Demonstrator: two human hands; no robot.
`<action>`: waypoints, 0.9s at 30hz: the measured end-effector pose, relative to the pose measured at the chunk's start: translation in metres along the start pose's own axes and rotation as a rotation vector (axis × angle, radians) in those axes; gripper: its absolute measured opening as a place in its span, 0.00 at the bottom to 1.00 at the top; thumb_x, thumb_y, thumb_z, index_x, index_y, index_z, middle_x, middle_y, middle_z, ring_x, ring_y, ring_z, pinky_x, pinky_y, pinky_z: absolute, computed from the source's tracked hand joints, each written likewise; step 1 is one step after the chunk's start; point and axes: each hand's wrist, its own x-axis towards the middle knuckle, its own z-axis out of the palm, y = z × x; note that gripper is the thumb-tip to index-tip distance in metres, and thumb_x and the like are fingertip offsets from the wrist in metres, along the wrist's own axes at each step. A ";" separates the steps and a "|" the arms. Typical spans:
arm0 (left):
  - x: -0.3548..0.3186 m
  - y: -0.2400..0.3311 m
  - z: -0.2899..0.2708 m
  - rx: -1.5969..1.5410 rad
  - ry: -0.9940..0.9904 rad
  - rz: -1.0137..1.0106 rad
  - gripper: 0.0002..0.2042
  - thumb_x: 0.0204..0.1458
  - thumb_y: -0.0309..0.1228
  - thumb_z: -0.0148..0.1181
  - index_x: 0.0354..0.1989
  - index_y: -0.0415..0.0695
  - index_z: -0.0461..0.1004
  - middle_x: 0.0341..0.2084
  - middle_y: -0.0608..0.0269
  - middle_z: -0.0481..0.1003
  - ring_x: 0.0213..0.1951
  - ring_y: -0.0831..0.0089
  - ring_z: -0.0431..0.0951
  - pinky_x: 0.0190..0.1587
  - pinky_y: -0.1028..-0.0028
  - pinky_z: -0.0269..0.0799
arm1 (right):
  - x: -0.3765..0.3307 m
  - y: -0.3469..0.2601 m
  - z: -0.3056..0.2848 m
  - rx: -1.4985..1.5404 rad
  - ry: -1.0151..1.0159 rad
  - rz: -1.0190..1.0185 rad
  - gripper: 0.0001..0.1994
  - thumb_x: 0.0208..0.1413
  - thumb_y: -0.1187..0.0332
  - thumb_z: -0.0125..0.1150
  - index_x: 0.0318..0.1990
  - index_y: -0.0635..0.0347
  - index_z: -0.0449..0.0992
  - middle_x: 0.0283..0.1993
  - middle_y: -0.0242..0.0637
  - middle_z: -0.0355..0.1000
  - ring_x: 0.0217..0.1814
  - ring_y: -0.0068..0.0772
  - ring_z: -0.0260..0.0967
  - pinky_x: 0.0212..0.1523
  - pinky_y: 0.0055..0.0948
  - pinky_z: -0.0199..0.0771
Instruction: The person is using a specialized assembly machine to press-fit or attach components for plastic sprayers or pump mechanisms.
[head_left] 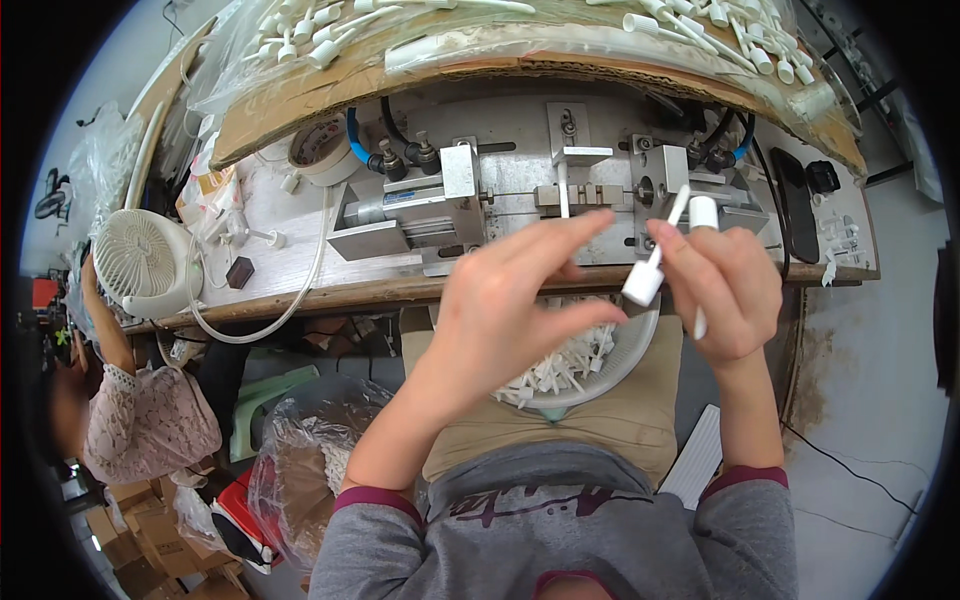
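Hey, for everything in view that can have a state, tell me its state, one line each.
Left hand: open, fingers spread, nothing visibly held
Right hand: closed around white capped sticks
White capped sticks: gripped, tilted different ways
Basin: holding a heap of white pieces
Cardboard sheet: loaded with white pieces
Tape roll: lying flat
Fan: cannot tell whether spinning

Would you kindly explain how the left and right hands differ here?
The left hand looks empty; the right hand holds white capped sticks. The left hand is spread wide, thumb apart; the right hand is curled. Both are bare.
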 end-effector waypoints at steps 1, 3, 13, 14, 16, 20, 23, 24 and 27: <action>-0.001 0.007 0.000 -0.204 0.032 -0.009 0.19 0.40 0.26 0.77 0.44 0.41 0.82 0.41 0.57 0.83 0.32 0.74 0.83 0.36 0.74 0.81 | -0.001 -0.003 0.003 0.010 0.033 -0.033 0.20 0.33 0.72 0.66 0.40 0.70 0.81 0.33 0.37 0.71 0.25 0.30 0.67 0.22 0.27 0.63; -0.004 0.011 -0.003 -0.191 -0.012 0.087 0.20 0.42 0.21 0.75 0.47 0.39 0.81 0.39 0.57 0.80 0.34 0.75 0.83 0.38 0.74 0.82 | 0.002 -0.014 0.005 0.033 0.004 -0.032 0.20 0.34 0.72 0.66 0.40 0.71 0.81 0.34 0.37 0.72 0.25 0.30 0.67 0.21 0.27 0.62; -0.012 -0.019 -0.001 0.485 -0.044 0.191 0.15 0.47 0.25 0.70 0.44 0.39 0.80 0.47 0.58 0.81 0.30 0.67 0.82 0.35 0.73 0.78 | 0.008 -0.022 0.004 0.680 0.210 0.759 0.10 0.56 0.84 0.63 0.45 0.68 0.81 0.46 0.42 0.79 0.37 0.27 0.79 0.38 0.25 0.81; -0.007 -0.021 -0.004 0.596 -0.104 0.204 0.12 0.47 0.27 0.69 0.41 0.41 0.81 0.49 0.59 0.80 0.26 0.67 0.81 0.31 0.72 0.76 | 0.010 -0.025 -0.001 0.757 0.208 0.851 0.10 0.56 0.83 0.63 0.45 0.69 0.81 0.46 0.41 0.79 0.36 0.25 0.78 0.38 0.23 0.81; 0.000 -0.020 -0.004 0.655 -0.137 0.236 0.12 0.46 0.29 0.70 0.40 0.42 0.81 0.49 0.60 0.81 0.24 0.68 0.79 0.29 0.71 0.75 | 0.014 -0.029 -0.016 0.798 0.109 0.983 0.09 0.57 0.82 0.63 0.45 0.70 0.81 0.48 0.43 0.78 0.35 0.24 0.77 0.36 0.20 0.79; 0.010 -0.015 -0.005 0.721 -0.210 0.248 0.12 0.44 0.31 0.71 0.38 0.44 0.81 0.48 0.61 0.81 0.22 0.68 0.79 0.28 0.72 0.74 | 0.016 -0.025 -0.018 0.817 0.067 0.976 0.08 0.56 0.80 0.65 0.43 0.71 0.81 0.37 0.36 0.77 0.29 0.20 0.74 0.30 0.16 0.73; 0.008 -0.015 -0.004 0.714 -0.209 0.215 0.12 0.44 0.31 0.71 0.38 0.45 0.81 0.49 0.61 0.81 0.21 0.68 0.78 0.28 0.71 0.74 | 0.018 -0.020 -0.015 0.947 0.079 1.073 0.05 0.59 0.76 0.65 0.41 0.68 0.79 0.26 0.28 0.71 0.22 0.14 0.65 0.23 0.13 0.62; 0.008 -0.013 -0.005 0.699 -0.225 0.169 0.15 0.43 0.33 0.72 0.41 0.45 0.82 0.48 0.61 0.81 0.25 0.68 0.80 0.30 0.71 0.76 | 0.015 -0.018 -0.015 1.067 0.083 1.177 0.05 0.60 0.75 0.65 0.41 0.67 0.78 0.26 0.28 0.71 0.21 0.12 0.63 0.21 0.13 0.59; 0.010 -0.007 -0.011 0.334 -0.107 0.188 0.20 0.42 0.32 0.74 0.46 0.44 0.81 0.45 0.59 0.82 0.31 0.67 0.82 0.32 0.71 0.78 | 0.016 -0.016 -0.013 1.269 0.030 1.330 0.06 0.64 0.70 0.61 0.41 0.64 0.75 0.25 0.30 0.71 0.17 0.10 0.57 0.17 0.12 0.51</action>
